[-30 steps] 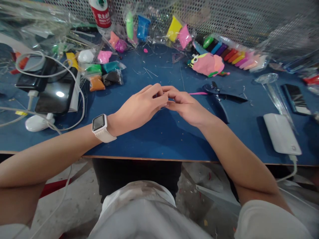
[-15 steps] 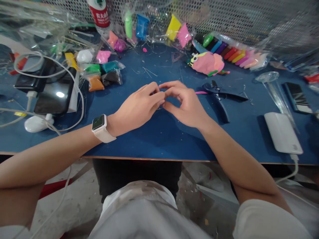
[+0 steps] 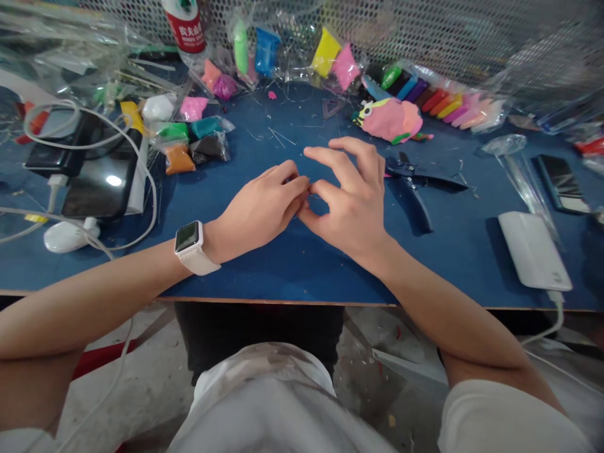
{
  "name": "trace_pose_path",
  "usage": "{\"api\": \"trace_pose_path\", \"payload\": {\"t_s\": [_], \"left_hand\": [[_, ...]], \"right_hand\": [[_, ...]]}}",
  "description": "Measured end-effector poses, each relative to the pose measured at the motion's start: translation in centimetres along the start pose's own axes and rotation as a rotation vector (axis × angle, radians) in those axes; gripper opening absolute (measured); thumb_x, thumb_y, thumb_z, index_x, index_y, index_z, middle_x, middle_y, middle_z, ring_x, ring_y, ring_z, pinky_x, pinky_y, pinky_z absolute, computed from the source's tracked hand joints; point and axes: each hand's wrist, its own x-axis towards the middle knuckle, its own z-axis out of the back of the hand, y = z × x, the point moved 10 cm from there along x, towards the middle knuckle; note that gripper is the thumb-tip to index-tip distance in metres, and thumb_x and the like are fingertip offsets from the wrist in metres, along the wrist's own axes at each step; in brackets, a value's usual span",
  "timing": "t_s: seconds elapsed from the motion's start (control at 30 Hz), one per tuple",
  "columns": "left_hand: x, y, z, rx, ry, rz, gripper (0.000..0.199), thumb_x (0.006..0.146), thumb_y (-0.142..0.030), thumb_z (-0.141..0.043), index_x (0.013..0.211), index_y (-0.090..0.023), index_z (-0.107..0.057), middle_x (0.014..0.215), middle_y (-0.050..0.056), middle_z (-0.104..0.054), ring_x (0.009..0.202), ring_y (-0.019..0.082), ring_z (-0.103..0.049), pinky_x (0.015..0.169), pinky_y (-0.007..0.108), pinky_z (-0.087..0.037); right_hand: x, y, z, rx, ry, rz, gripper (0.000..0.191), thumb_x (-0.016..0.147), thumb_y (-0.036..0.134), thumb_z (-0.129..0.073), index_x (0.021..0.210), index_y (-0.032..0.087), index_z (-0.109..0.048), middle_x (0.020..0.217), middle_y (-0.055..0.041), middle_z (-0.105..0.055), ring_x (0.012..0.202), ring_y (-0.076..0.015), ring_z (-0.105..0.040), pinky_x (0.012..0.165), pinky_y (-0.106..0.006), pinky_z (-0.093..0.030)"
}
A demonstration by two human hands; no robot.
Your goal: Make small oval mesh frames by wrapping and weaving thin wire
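Over the middle of the blue table [image 3: 283,277], my left hand [image 3: 264,204] has its fingers closed in a pinch, a watch on its wrist. My right hand [image 3: 352,201] meets it fingertip to fingertip, thumb and index finger pinched together and the other fingers raised and spread. Whatever lies between the fingertips is too small and hidden to make out. To the right of my right hand rest dark-handled pliers [image 3: 409,179]. Beyond them lies a pink clay figure [image 3: 389,119] with a white eye and a yellow-green face.
Packets of coloured clay [image 3: 191,141] lie at the back left, near black power banks [image 3: 101,182] with looped white cables. A strip of clay sticks [image 3: 436,100] runs along the mesh at the back. A white power bank [image 3: 535,250] and a phone [image 3: 560,182] are at right.
My right hand has turned, its outer fingers lifting and spreading away from my left hand, while its thumb and index finger stay at the left fingertips. My left hand has barely moved.
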Motion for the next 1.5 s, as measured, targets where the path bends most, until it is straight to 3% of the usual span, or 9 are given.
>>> {"api": "trace_pose_path", "payload": {"t_s": [0.23,0.47,0.7,0.83,0.97,1.07,1.27,1.4,1.5], "left_hand": [[0.0,0.2,-0.2,0.01,-0.006,0.011,0.029,0.12,-0.017,-0.044,0.107,-0.016,-0.07,0.113,0.014,-0.071,0.095,0.025,-0.069,0.084,0.039,-0.061],[0.0,0.4,-0.3,-0.019,0.011,0.0,0.03,0.122,-0.017,-0.042,0.109,-0.017,-0.069,0.115,0.014,-0.071,0.093,0.024,-0.068,0.087,0.039,-0.061],[0.1,0.6,-0.2,-0.062,-0.003,0.007,0.027,0.122,-0.02,-0.045,0.109,-0.018,-0.069,0.116,0.014,-0.071,0.096,0.025,-0.067,0.087,0.04,-0.06],[0.2,1.6,0.3,-0.181,-0.058,0.071,0.024,0.12,-0.02,-0.048,0.105,-0.02,-0.067,0.113,0.011,-0.071,0.095,0.023,-0.067,0.087,0.039,-0.059],[0.5,2.7,1.0,-0.354,-0.109,0.13,0.024,0.118,-0.021,-0.054,0.098,-0.021,-0.067,0.112,0.009,-0.071,0.096,0.021,-0.068,0.089,0.038,-0.06],[0.5,3.2,1.1,-0.475,-0.105,0.187,0.027,0.116,-0.022,-0.057,0.094,-0.019,-0.072,0.118,0.01,-0.073,0.096,0.019,-0.069,0.088,0.036,-0.062],[0.4,3.7,0.7,-0.61,-0.06,0.28,0.032,0.117,-0.029,-0.06,0.096,-0.019,-0.082,0.129,0.01,-0.077,0.114,0.021,-0.075,0.092,0.034,-0.066],[0.4,3.5,0.8,-0.607,-0.062,0.246,0.029,0.116,-0.03,-0.06,0.101,-0.02,-0.083,0.132,0.012,-0.077,0.115,0.022,-0.075,0.093,0.036,-0.068],[0.5,2.9,1.3,-0.549,-0.064,0.166,0.027,0.116,-0.029,-0.061,0.102,-0.021,-0.082,0.133,0.013,-0.075,0.124,0.025,-0.074,0.102,0.042,-0.069]], "right_hand": [[0.0,0.6,-0.5,-0.02,-0.042,0.058,0.021,0.11,0.027,-0.06,0.096,0.025,-0.074,0.163,-0.006,-0.074,0.157,-0.0454,-0.062,0.132,-0.08,-0.047],[-0.1,0.5,-0.3,0.012,-0.086,0.078,0.013,0.101,0.019,-0.065,0.09,0.025,-0.069,0.159,-0.006,-0.076,0.153,-0.0433,-0.064,0.13,-0.076,-0.051],[0.3,-0.4,-0.1,0.207,-0.057,0.01,0.009,0.098,0.018,-0.071,0.093,0.026,-0.072,0.153,-0.01,-0.079,0.146,-0.0432,-0.068,0.125,-0.073,-0.057],[0.7,-1.9,-0.3,0.546,0.001,-0.114,0.004,0.102,0.028,-0.077,0.098,0.026,-0.078,0.121,-0.0086,-0.087,0.113,-0.0327,-0.081,0.104,-0.056,-0.069],[0.5,-3.3,-1.9,0.899,0.091,-0.303,0.026,0.105,0.05,-0.087,0.098,0.025,-0.083,0.091,-0.0025,-0.084,0.081,-0.0214,-0.078,0.074,-0.037,-0.066],[0.2,-3.7,-1.7,0.917,0.04,-0.364,0.032,0.103,0.055,-0.089,0.097,0.025,-0.085,0.092,-0.0028,-0.085,0.08,-0.0199,-0.077,0.071,-0.034,-0.064],[0.2,-3.0,-0.2,0.852,-0.053,-0.316,0.019,0.107,0.038,-0.084,0.094,0.025,-0.089,0.091,-0.0025,-0.086,0.079,-0.019,-0.079,0.07,-0.033,-0.066],[0.2,-3.5,-0.4,0.898,-0.067,-0.344,0.027,0.102,0.049,-0.09,0.091,0.024,-0.088,0.088,-0.0021,-0.085,0.074,-0.0175,-0.076,0.064,-0.031,-0.064],[0.1,-4.0,-0.8,0.953,-0.079,-0.394,0.032,0.098,0.054,-0.094,0.088,0.025,-0.085,0.081,-0.0004,-0.082,0.065,-0.0154,-0.07,0.056,-0.03,-0.06]]}}
